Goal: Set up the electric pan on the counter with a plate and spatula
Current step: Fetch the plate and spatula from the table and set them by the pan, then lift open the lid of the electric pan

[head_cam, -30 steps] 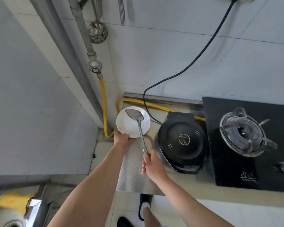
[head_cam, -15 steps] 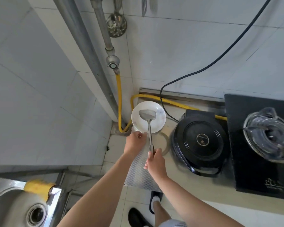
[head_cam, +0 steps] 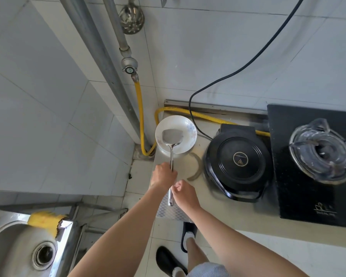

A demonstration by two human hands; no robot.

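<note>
A white plate [head_cam: 188, 126] with a faint floral rim lies on the counter's left end, next to the yellow gas hose. The metal spatula [head_cam: 172, 136] rests with its blade in the plate, and its handle runs toward me. My left hand [head_cam: 163, 176] is closed over the middle of the handle, clear of the plate. My right hand [head_cam: 185, 193] pinches the handle lower down, near its end. To the right of the plate sits the black round electric pan [head_cam: 239, 160], lid closed, its black cord [head_cam: 248, 64] running up the wall.
A black gas stove [head_cam: 300, 192] with a glass burner top [head_cam: 322, 152] stands right of the pan. The yellow hose [head_cam: 139, 108] and grey pipes run along the wall corner. A steel sink [head_cam: 18, 246] is at lower left. A skimmer [head_cam: 131, 16] hangs on the wall.
The plate has been set down on the counter and the spatula blade lowered into it. My left hand left the plate rim and moved onto the spatula handle. The view swung left.
</note>
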